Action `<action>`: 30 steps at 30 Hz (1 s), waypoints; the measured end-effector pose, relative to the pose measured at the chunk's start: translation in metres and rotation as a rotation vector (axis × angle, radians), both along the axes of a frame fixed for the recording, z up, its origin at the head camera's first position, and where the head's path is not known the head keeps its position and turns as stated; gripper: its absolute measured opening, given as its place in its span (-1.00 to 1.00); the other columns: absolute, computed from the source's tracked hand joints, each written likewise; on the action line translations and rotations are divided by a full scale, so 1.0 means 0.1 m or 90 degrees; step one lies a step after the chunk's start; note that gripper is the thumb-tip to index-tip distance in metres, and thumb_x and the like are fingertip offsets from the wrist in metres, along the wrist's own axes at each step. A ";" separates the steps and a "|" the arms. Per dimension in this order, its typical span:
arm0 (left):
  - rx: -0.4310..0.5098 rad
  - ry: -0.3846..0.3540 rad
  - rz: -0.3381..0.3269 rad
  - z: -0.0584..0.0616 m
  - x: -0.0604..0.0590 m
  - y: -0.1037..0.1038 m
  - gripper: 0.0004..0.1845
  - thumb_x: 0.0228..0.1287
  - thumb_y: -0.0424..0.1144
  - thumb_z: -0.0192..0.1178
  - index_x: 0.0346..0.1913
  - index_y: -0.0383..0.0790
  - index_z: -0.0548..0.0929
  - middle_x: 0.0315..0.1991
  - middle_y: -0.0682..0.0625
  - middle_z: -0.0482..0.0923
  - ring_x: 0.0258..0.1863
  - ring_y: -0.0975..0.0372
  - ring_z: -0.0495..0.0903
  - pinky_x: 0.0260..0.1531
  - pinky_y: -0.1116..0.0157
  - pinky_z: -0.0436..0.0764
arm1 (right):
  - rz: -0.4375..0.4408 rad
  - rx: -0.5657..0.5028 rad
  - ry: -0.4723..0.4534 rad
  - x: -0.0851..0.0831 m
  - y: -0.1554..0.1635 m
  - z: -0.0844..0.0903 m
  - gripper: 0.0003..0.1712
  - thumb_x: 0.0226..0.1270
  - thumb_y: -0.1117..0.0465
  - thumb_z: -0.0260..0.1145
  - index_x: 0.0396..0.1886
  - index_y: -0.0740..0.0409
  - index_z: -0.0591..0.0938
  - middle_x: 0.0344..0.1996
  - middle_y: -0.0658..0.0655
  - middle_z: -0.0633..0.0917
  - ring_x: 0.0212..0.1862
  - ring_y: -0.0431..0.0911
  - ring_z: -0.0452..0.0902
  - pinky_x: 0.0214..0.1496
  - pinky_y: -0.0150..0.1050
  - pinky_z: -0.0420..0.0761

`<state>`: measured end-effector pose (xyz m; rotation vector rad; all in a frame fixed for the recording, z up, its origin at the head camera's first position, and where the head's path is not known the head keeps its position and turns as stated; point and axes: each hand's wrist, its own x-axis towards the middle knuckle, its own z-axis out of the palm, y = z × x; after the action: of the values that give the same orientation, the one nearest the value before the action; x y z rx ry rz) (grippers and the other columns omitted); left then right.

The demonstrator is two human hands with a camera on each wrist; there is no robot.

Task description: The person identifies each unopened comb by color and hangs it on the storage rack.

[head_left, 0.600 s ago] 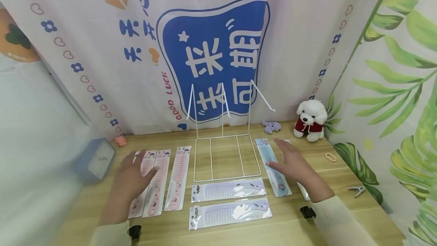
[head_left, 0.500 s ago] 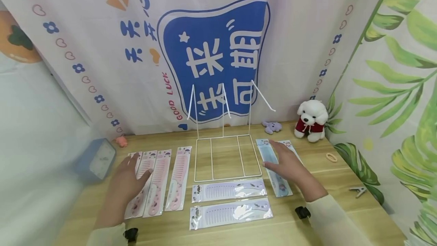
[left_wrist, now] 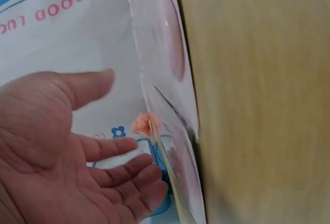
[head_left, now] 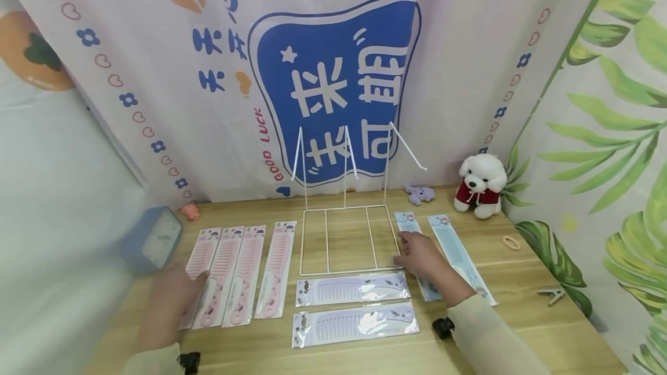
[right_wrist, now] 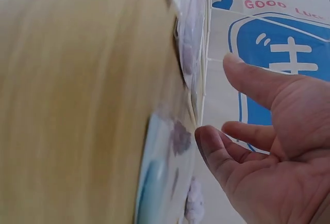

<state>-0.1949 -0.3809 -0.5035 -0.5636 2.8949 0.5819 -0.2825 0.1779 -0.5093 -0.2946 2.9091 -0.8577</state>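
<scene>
My left hand (head_left: 171,298) hovers, blurred, over the lower end of the leftmost packaged pink comb (head_left: 203,253); its fingers are spread and hold nothing in the left wrist view. Several pink combs lie upright side by side there. My right hand (head_left: 424,258) overlaps the nearer packaged blue comb (head_left: 409,223), fingertips by the right side of the white wire rack (head_left: 327,242). Thumb and fingers stand apart with nothing between them in the right wrist view. A second blue comb (head_left: 458,253) lies to the right. Two purple combs (head_left: 354,289) lie crosswise in front of the rack.
Three wire hooks (head_left: 351,155) rise at the rack's back. A blue clock (head_left: 156,239) and an orange toy (head_left: 190,211) stand left. At the right are a purple toy (head_left: 419,194), a white plush dog (head_left: 482,184), a beige ring (head_left: 511,242) and a clip (head_left: 552,295).
My right hand has moved left and nearer the rack, uncovering the far right blue comb. The left hand has drawn back down and left, showing more of the pink combs.
</scene>
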 end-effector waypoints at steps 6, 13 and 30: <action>0.033 -0.036 0.072 0.01 0.04 -0.02 -0.42 0.62 0.00 0.13 -0.02 -0.65 0.48 -0.28 -0.34 0.51 -0.31 -0.08 0.57 -0.48 0.15 0.56 | 0.020 0.011 -0.019 -0.04 0.01 -0.03 -0.23 0.35 0.14 0.63 0.45 0.37 0.60 0.04 0.23 0.75 0.11 0.06 0.69 0.27 0.12 0.72; 0.048 -0.027 0.080 0.09 0.12 0.05 -0.58 0.60 -0.10 0.16 -0.42 -0.36 0.54 -0.45 -0.21 0.54 -0.44 0.00 0.57 -0.49 0.17 0.53 | 0.040 0.036 -0.029 -0.08 0.03 -0.03 -0.32 0.28 0.15 0.68 0.35 0.29 0.70 -0.16 0.10 0.69 -0.13 -0.07 0.56 0.04 -0.02 0.68; -0.065 0.031 -0.062 0.11 0.18 0.02 -0.57 0.44 -0.26 0.35 -0.64 -0.22 0.51 -0.55 -0.10 0.51 -0.53 0.09 0.46 -0.49 0.19 0.41 | 0.081 0.096 -0.015 -0.06 -0.07 0.06 -0.66 0.26 0.14 0.69 -0.32 0.17 0.64 -0.45 0.05 0.50 -0.35 -0.08 0.40 -0.29 -0.21 0.37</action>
<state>-0.1767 -0.3786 -0.4924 -0.4232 2.9916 0.4438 -0.2885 0.1712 -0.5036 -0.4482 2.8754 -0.6163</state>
